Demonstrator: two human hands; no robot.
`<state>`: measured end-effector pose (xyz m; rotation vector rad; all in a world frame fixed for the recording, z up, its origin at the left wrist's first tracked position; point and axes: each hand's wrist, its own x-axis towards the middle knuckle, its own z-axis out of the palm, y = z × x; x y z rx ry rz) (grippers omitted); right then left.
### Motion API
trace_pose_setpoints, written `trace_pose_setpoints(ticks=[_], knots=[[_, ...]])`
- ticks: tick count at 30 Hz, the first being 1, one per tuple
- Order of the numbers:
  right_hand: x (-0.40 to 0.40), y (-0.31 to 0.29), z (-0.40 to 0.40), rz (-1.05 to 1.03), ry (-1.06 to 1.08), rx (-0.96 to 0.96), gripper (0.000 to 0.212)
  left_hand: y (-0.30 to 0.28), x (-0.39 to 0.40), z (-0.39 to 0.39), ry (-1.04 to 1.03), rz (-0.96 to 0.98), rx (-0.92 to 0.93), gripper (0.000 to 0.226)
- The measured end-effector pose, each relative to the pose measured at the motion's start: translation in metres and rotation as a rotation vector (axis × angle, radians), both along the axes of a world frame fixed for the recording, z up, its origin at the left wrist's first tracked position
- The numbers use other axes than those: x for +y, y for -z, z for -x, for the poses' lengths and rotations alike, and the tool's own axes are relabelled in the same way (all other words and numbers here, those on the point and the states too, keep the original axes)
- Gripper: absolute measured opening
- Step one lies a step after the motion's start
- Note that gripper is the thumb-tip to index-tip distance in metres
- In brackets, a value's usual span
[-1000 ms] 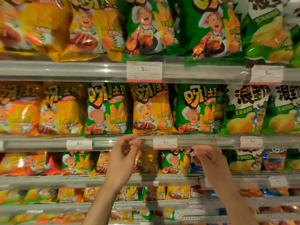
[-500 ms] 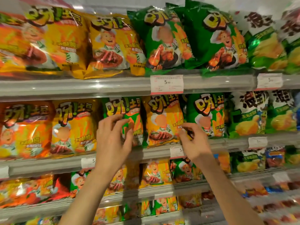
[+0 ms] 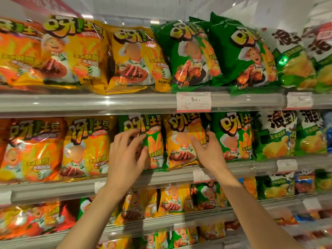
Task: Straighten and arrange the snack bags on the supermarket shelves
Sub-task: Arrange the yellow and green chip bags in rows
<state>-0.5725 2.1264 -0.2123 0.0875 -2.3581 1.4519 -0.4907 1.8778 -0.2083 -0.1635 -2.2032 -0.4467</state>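
The left hand is reaching up in the middle of the frame and gripping a green snack bag on the middle shelf, its fingers curling over the bag's left edge and its thumb lying across the front. The right hand is holding the yellow snack bag just beside it, thumb pressing on the printed front and fingers wrapping behind the bag's right edge. Both bags are standing upright and touching side to side, with their bottoms sitting at the shelf lip.

The green bag is showing big yellow characters outlined in black at the top and orange fries below, on glossy foil. The yellow bag is carrying the same lettering, a cartoon cook and a plate of sliced meat low on the front.

Right of the yellow bag, another green bag of the same brand is standing, and past it, green and white chip bags are running toward the right edge. Left of the hands, a yellow bag and an orange bag are filling out the row.

On the upper shelf, larger bags of the same brand are leaning forward: yellow ones at upper left, two green ones at upper centre. A white price tag reading 5.90 is hanging on that shelf's edge. Lower shelves at the bottom of the frame are holding smaller bags, blurred.
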Motion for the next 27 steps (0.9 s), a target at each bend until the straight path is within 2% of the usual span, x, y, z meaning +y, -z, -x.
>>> trace_pose_setpoints(ticks=[3, 9, 13, 19, 22, 24, 25, 27], knots=[[0.002, -0.005, 0.002, 0.043, 0.006, 0.025, 0.073, -0.002, -0.003, -0.001, 0.024, -0.034, -0.019, 0.035], [0.007, -0.022, 0.006, 0.201, 0.012, 0.035, 0.061, -0.007, -0.002, -0.004, 0.058, -0.107, -0.047, 0.037], [0.002, -0.016, -0.005, 0.266, -0.035, -0.007, 0.036, -0.007, -0.002, -0.006, 0.079, -0.113, -0.045, 0.035], [0.010, 0.000, -0.029, 0.293, -0.099, -0.032, 0.025, -0.011, 0.001, -0.014, 0.091, -0.097, -0.062, 0.028], [0.021, 0.004, -0.034, 0.238, -0.142, -0.047, 0.036, -0.017, 0.008, -0.020, 0.080, -0.116, -0.063, 0.028], [0.027, 0.006, -0.037, 0.228, -0.181, -0.075, 0.055, -0.020, 0.016, -0.023, 0.117, -0.127, -0.081, 0.029], [0.029, 0.004, -0.041, 0.235, -0.205, -0.091, 0.067, -0.021, 0.021, -0.024, 0.154, -0.162, -0.116, 0.030], [0.031, 0.002, -0.047, 0.232, -0.274, -0.125, 0.074, -0.023, 0.030, -0.026, 0.258, -0.322, -0.273, 0.043]])
